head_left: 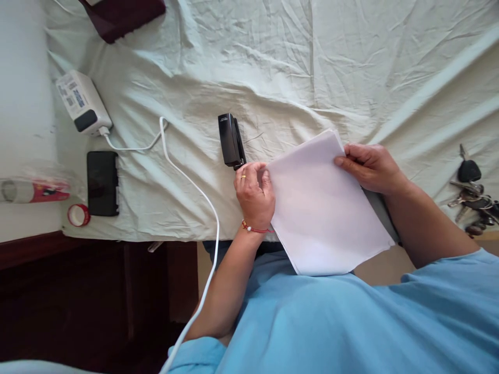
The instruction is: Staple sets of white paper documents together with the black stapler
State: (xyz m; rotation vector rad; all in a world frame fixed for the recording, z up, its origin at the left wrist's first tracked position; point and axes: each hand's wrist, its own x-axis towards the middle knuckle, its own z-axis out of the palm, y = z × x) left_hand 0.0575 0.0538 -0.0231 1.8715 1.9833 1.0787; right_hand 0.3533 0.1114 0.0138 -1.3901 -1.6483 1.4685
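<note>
Fingers (259, 174) of both hands pinch white paper sheets (323, 208) beside black stapler (231, 140)

The dark red thing (120, 18) at the top is cut off by the edge, so what it is cannot be told. The bunch of keys (473, 195) runs off the right side. The label on the white charger (81, 104) is too small to read. The right hand (370, 166) hides the paper's (323, 208) far corner.

Left hand (254, 195) fingers curled, pinching; right hand (370, 165) gripping, forearms angled inward.
</note>
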